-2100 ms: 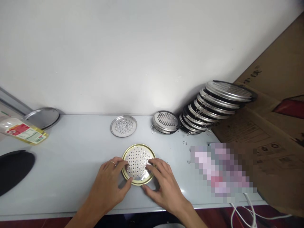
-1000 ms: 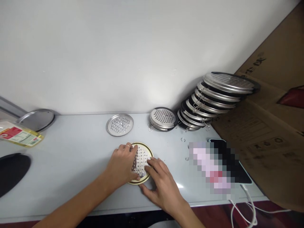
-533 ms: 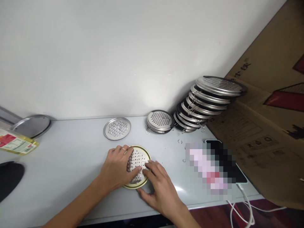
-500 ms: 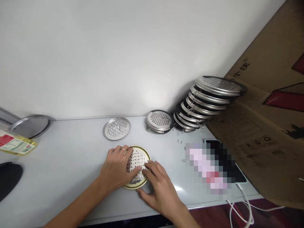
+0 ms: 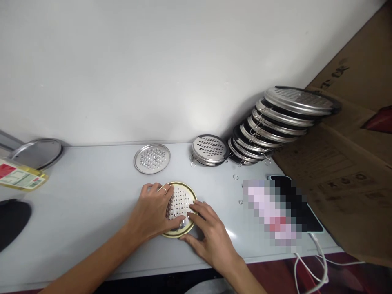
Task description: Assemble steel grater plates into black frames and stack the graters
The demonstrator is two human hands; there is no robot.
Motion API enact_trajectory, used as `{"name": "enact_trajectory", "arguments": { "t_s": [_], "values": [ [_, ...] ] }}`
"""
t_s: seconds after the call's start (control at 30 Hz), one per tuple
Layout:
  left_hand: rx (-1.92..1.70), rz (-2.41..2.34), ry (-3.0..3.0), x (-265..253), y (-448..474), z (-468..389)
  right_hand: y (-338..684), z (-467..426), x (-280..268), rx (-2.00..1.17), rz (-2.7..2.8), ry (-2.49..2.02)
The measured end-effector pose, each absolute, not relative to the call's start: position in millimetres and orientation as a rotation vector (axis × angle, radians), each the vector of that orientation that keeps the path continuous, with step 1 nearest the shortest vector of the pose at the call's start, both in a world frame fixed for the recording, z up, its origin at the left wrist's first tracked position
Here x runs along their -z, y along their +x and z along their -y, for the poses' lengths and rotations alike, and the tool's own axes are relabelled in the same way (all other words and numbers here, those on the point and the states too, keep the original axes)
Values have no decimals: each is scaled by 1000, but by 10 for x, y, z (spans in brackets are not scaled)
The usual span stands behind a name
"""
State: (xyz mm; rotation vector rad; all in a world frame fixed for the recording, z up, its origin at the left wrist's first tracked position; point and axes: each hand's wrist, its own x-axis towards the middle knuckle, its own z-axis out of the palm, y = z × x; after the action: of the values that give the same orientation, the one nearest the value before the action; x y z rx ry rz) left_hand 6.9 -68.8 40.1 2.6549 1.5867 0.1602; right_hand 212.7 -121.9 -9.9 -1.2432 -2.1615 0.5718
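A round metal grater plate [image 5: 180,203] with a gold-toned rim lies on the grey table, near its front edge. My left hand [image 5: 154,211] grips its left side, thumb across the lower face and fingers over the far left rim. At the right rim, my right hand [image 5: 213,234] holds the same plate, fingertips on its edge and thumb at the lower rim. Just beyond, a second round grater plate [image 5: 152,159] in plain silver lies flat. What is under the held plate is hidden.
Black-edged round graters stand in a leaning stack [image 5: 275,122] by a cardboard box [image 5: 337,175], with a shorter pile [image 5: 210,150] beside it. A small ring [image 5: 235,177], phone [image 5: 294,204] and white cable [image 5: 324,269] lie right. Left are a yellow packet [image 5: 24,179] and metal disc [image 5: 38,153].
My right fingertips have drawn back from the plate's face to its right rim. My left hand keeps its hold. The whole view has shifted slightly.
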Motion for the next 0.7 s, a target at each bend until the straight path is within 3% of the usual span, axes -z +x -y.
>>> {"name": "enact_trajectory", "arguments": {
  "t_s": [0.7],
  "values": [
    [-55, -1612, 2655, -478, 7, 795, 2247, 1176, 54, -688, 2189, -1233]
  ]
}}
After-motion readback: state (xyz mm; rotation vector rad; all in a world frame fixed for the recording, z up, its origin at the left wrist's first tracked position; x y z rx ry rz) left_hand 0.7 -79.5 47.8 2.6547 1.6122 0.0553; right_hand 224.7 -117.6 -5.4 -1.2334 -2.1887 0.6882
